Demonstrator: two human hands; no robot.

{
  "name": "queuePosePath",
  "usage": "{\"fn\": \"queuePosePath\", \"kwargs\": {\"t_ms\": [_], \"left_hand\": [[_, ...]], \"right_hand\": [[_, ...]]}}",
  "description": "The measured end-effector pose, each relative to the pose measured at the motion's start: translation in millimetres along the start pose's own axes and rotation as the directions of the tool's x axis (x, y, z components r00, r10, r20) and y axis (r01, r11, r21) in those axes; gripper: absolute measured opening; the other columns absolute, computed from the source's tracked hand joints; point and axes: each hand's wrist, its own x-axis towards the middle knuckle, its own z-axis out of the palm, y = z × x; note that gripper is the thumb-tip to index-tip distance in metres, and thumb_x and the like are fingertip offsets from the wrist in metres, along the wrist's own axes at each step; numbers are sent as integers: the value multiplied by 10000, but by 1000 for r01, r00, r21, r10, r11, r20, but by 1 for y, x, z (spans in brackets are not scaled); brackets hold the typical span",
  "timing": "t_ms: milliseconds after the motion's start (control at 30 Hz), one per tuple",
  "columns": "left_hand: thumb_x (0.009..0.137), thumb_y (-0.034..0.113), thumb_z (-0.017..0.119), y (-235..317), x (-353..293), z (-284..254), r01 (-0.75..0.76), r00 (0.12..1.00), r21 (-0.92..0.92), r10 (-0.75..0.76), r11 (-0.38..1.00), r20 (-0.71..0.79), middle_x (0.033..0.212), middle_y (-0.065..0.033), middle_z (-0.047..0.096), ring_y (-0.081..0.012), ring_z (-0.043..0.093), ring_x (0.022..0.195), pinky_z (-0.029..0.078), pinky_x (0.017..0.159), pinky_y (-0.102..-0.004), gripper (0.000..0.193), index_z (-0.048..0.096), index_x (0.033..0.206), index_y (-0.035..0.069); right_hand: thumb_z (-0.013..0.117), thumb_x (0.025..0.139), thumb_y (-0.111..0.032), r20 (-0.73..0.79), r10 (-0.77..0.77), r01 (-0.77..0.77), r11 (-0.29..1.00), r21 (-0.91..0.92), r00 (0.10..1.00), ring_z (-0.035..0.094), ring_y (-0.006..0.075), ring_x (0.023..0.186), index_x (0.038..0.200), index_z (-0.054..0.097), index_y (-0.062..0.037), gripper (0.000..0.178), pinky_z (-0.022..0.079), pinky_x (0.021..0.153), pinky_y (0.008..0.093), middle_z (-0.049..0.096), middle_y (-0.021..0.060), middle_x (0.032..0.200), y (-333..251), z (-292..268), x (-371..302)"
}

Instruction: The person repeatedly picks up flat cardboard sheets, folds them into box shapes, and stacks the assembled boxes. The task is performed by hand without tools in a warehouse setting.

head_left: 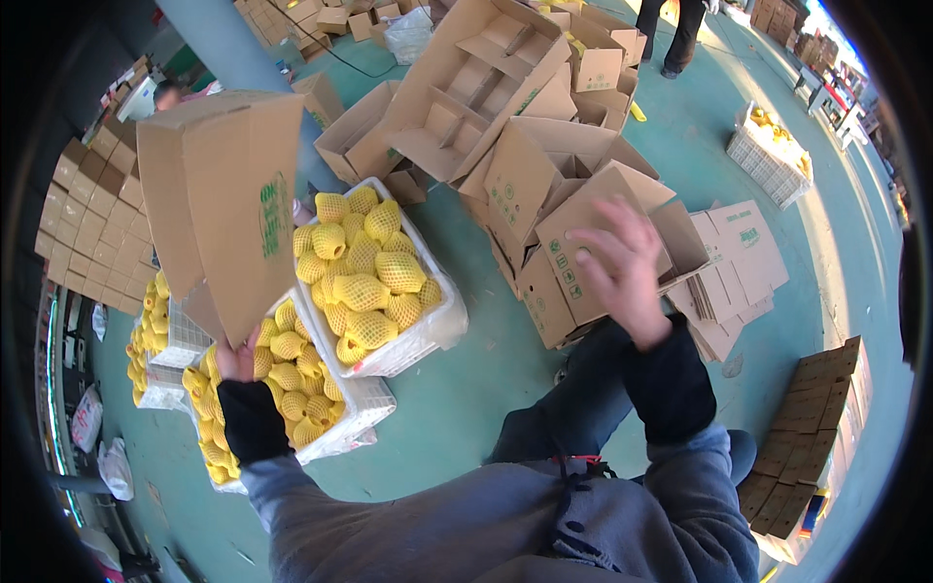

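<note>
Grey top (pixel 437 520) w/ black cuffs (pixel 671 379) nearest cam. L hand (pixel 236 360) has fingers closed on lower edge of brown carton (pixel 219 180), held tilted over L side, by white crates (pixel 428 340) of net-wrapped yellow fruit (pixel 364 291). R hand (pixel 630 272) raised, fingers spread wide, nothing in grip, in front of open cartons (pixel 564 277); can't tell if touching. Just R of these: flattened cardboard (pixel 743 257) on green floor (pixel 437 413). Further back R, another fruit-filled crate (pixel 773 175); bkgd L, stacked boxes (pixel 92 214); top, person's dark trousers (pixel 671 29).
</note>
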Motion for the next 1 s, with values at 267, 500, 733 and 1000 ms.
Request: {"fn": "queuePosePath", "kwargs": {"t_ms": [267,500,733,1000], "left_hand": [[961,235,452,-49,237,103,123,979,54,-112,991,-171,1274,-199,518,-380,539,1143,577,824,-486,426,428,1298,-26],[940,246,433,-84,359,214,163,963,258,-97,952,-252,1195,-196,551,-329,604,1022,585,734,-425,442,436,1267,-53],[930,431,504,-87,392,301,108,959,400,10,910,-282,1368,-189,419,-335,522,1161,585,724,-410,613,422,1336,-20],[886,462,581,-99,340,303,-71,995,559,97,826,-17,1238,-207,487,-308,532,1082,540,799,-427,672,451,1323,-31]], "right_hand": [[685,794,-294,8,177,-157,895,-417,984,434,279,1295,1181,616,-128,426,184,1104,522,523,92,1325,30,-47,-16],[654,832,-317,147,437,-399,887,-231,887,508,332,1190,1222,578,-48,480,348,1026,497,526,167,1307,70,-41,-27],[655,811,-274,165,440,-436,898,-63,883,605,334,987,1004,652,19,351,377,988,499,662,163,1010,84,-25,-29],[687,744,-167,7,377,-377,926,7,926,610,331,906,918,660,9,249,426,909,420,670,149,924,83,-15,-28]]}}
